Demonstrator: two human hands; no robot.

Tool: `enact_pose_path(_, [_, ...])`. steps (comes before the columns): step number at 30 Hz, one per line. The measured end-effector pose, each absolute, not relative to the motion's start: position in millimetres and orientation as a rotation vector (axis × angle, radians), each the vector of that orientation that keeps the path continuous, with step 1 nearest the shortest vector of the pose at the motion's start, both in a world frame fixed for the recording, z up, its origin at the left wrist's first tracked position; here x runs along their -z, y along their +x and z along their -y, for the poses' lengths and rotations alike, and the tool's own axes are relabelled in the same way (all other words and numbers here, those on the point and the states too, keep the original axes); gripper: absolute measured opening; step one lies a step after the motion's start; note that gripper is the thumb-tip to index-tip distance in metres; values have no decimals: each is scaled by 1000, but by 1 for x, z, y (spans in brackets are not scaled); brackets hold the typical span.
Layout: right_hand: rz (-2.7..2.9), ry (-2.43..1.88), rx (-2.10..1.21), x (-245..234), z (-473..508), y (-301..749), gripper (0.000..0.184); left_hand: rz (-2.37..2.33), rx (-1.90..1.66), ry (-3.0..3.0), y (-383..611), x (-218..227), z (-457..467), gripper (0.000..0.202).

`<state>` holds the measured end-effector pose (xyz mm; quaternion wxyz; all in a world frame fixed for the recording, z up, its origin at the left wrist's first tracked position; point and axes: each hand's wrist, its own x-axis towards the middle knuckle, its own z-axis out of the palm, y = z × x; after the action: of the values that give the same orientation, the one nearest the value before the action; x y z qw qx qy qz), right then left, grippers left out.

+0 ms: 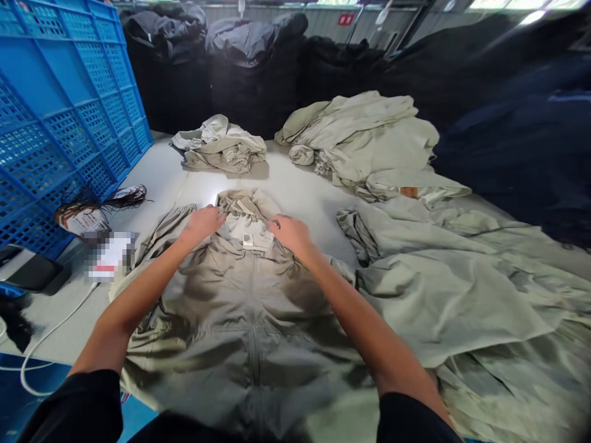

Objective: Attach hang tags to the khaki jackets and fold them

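A khaki zip-up jacket (pixel 217 332) lies spread in front of me, its long zipper running down the middle toward my body. Its hood (pixel 247 203) points away from me, and a small pale label (pixel 248 240) shows at the neck opening. My left hand (pixel 205 223) is closed on the fabric at the left side of the neck. On the opposite side of the opening, my right hand (pixel 290 234) pinches the cloth edge between thumb and fingers. The fingertips of both hands are partly hidden by the folds.
More khaki garments (pixel 452 277) lie to the right, with a heap (pixel 360 135) behind. A smaller crumpled bundle (pixel 226 147) sits at the back. At left are a blue plastic crate (pixel 69 92), bundled dark strings (pixel 122 198), a blurred-out device (pixel 111 255) and a white cable (pixel 55 326).
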<state>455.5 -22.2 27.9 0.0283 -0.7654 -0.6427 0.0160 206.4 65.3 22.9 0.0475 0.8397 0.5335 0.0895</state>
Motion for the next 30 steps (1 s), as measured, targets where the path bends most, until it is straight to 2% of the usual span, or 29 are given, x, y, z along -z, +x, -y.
enact_pose_path(6, [2005, -2434, -43, -13, -41, 463, 45, -1737, -305, 2408, 253, -2, -138, 55])
enact_pose_path(11, [2053, -2473, -82, -8, -49, 484, 32, -1677, -288, 2357, 252, 15, -168, 41])
enact_pose_path(18, [1635, -2487, 282, -50, -67, 512, 40, -1586, -604, 2391, 245, -10, -195, 24])
enact_pose_path(22, [1565, -2339, 517, -58, -47, 521, 47, -1511, -840, 2637, 226, -21, -178, 26])
enact_pose_path(27, [2081, -2257, 402, -18, -1, 532, 34, -1223, -335, 3026, 187, 5, -142, 28])
enact_pose_path(30, [2219, -2220, 347, -13, 7, 536, 30, -1141, -172, 3059, 179, 0, -135, 35])
